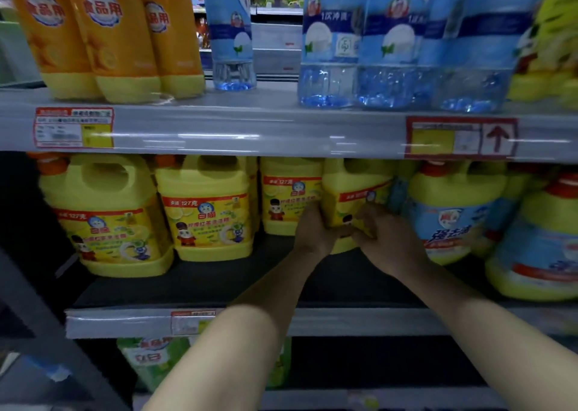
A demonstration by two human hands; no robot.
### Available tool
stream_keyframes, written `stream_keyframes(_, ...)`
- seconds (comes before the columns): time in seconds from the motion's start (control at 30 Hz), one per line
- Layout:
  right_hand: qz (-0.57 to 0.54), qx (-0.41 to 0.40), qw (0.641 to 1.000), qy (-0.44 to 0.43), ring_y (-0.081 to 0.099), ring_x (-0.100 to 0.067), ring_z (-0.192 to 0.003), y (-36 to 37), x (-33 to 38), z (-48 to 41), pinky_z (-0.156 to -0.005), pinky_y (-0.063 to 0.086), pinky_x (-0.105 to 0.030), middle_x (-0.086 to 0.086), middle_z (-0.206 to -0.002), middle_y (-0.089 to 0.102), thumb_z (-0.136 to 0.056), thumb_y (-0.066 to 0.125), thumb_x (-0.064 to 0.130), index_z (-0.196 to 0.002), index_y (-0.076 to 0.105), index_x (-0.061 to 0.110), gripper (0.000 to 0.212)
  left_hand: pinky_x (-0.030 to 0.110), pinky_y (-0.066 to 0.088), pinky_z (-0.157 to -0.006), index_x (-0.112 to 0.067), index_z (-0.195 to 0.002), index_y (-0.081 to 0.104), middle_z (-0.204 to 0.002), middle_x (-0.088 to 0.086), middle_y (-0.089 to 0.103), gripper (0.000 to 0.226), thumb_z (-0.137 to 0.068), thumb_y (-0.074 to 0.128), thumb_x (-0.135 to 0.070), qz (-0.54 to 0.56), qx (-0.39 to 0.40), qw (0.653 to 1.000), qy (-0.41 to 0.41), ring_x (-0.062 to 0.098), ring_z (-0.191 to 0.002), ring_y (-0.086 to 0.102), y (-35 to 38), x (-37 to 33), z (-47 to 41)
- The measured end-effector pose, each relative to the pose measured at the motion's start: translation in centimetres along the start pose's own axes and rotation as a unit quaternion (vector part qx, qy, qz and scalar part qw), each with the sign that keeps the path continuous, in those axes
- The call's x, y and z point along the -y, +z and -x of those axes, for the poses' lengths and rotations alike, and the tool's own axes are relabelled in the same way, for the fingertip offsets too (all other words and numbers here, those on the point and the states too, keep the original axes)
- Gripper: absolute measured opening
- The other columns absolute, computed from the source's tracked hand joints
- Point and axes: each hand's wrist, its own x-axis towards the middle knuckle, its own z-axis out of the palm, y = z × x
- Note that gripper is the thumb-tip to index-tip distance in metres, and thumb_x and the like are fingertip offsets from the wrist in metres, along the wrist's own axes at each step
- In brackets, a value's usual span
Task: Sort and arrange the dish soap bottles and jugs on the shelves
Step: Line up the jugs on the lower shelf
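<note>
Yellow jug point(350, 191) gripped by both hands on the middle shelf point(219, 285)

Both arms reach in to the jug, which stands on the dark shelf board, fourth in a row of matching yellow jugs point(206, 210), with a blue-labelled jug point(450, 216) just to its right. The left hand point(312, 232) wraps its lower left corner, fingers point(311, 212) curled against the side. The right hand point(387, 238) holds the lower front, fingers point(364, 219) bent onto the label. Above, orange bottles point(103, 35) and blue bottles point(391, 41) stand on the upper shelf point(250, 129).
</note>
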Motion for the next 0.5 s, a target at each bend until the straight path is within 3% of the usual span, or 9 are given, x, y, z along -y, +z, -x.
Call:
stream_keyframes(0.17, -0.026, -0.035, 0.999, 0.012, 0.061, -0.035, -0.092, 1.1, -0.5, 0.2, -0.069, 0.038, -0.026, -0.017, -0.116, 0.055, -0.082, 0.068, 0.023, -0.123, 0.048, 0.008, 0.048, 0.032, 0.048, -0.090, -0.011, -0.128, 0.050, -0.127, 0.007, 0.061, 0.060, -0.077, 0.080, -0.020, 0.022, 0.023, 0.999, -0.004, 0.024, -0.117, 0.057, -2.2, 0.7, 1.4)
stream_keyframes(0.27, -0.101, -0.035, 0.991, 0.078, 0.057, -0.036, -0.105, 1.8, -0.9, -0.2, -0.075, 0.043, -0.031, -0.017, -0.122, 0.052, -0.077, 0.076, 0.033, -0.122, 0.037, 0.006, 0.065, 0.030, 0.044, -0.099, -0.012, -0.136, 0.045, -0.135, 0.006, 0.057, 0.064, -0.082, 0.076, -0.025, -0.010, 0.044, 0.999, 0.003, 0.022, -0.124, 0.052, -5.2, 1.7, 2.7)
stream_keyframes(0.37, -0.191, 0.016, 0.969, 0.156, 0.051, -0.032, -0.120, 2.5, -1.0, -0.9, -0.089, 0.042, -0.032, -0.013, -0.136, 0.048, -0.067, 0.082, 0.044, -0.136, 0.029, 0.007, 0.094, 0.031, 0.043, -0.103, -0.013, -0.142, 0.038, -0.137, 0.004, 0.055, 0.066, -0.086, 0.071, -0.025, -0.032, 0.038, 0.998, 0.024, 0.021, -0.128, 0.050, -7.9, 2.7, 4.3)
stream_keyframes(0.4, -0.219, 0.051, 0.960, 0.167, 0.052, -0.031, -0.120, 2.8, -0.8, -1.2, -0.093, 0.044, -0.034, -0.011, -0.136, 0.049, -0.067, 0.082, 0.044, -0.138, 0.030, 0.008, 0.095, 0.030, 0.041, -0.104, -0.013, -0.144, 0.035, -0.139, 0.004, 0.052, 0.067, -0.088, 0.069, -0.023, -0.042, 0.013, 0.998, 0.053, 0.018, -0.130, 0.047, -8.3, 2.9, 4.9)
stream_keyframes(0.5, -0.248, 0.148, 0.946, 0.145, 0.059, -0.026, -0.109, 4.5, 0.2, -1.7, -0.087, 0.051, -0.040, -0.008, -0.124, 0.060, -0.074, 0.078, 0.040, -0.127, 0.046, 0.010, 0.070, 0.026, 0.030, -0.112, -0.013, -0.151, 0.018, -0.153, 0.008, 0.029, 0.076, -0.091, 0.065, -0.018, -0.156, -0.113, 0.969, 0.156, 0.006, -0.138, 0.023, -8.4, 3.8, 6.5)
